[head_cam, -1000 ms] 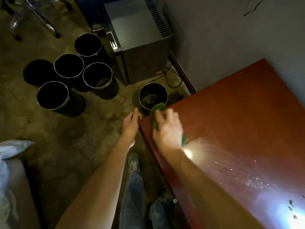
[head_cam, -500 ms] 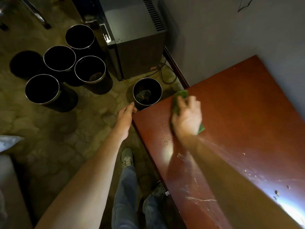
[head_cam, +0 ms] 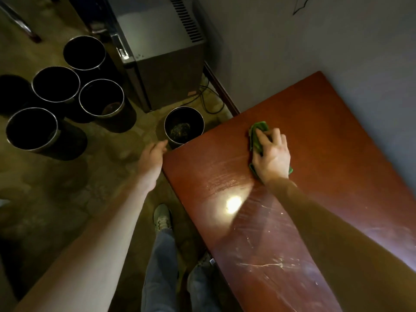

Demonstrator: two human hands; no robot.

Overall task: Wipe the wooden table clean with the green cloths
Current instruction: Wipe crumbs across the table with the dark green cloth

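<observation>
My right hand [head_cam: 271,155] lies palm down on the green cloth [head_cam: 258,134], fingers spread and pressing it flat against the wooden counter [head_cam: 337,143]. The cloth is mostly hidden under my palm; a bunched fold sticks out past my fingertips toward the far edge, and a small corner shows by my wrist on the wall side. My left hand [head_cam: 152,159] hangs loosely open and empty beside the counter's near-left corner, fingertips close to the rim of the bin [head_cam: 184,127] on the floor; I cannot tell whether it touches the counter edge. Compared with half a second ago, my right hand and the cloth have slid further in from the left edge toward the wall, leaving smeared streaks on the surface behind them. My left hand has kept its place at the corner.
</observation>
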